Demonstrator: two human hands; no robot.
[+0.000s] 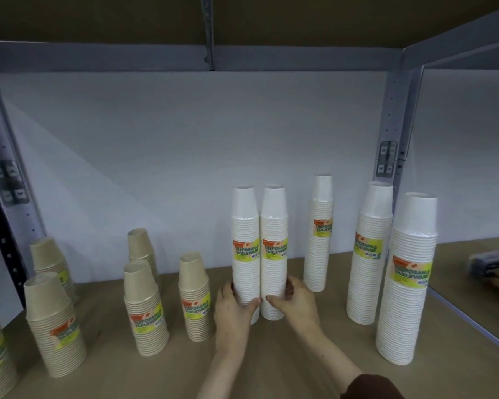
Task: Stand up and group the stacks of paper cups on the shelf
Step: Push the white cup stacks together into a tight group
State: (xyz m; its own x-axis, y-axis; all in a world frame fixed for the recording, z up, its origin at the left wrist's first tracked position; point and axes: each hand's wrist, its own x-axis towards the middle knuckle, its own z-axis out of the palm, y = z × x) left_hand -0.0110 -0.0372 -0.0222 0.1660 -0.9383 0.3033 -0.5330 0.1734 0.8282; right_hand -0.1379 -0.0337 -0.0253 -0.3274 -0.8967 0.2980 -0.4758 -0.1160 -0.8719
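Brown shelf (271, 355), pale wall (185, 154); left hand (234, 309) grips one white stack (244, 234), right hand (296, 300) its neighbour (274, 226)

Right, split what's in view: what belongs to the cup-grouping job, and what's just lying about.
Job in hand:
left white cup stack, gripped by the left hand
right white cup stack, gripped by the right hand
three other white stacks
brown cup stacks

Lying about:
blurred dark object, far right
metal bracket on the upright
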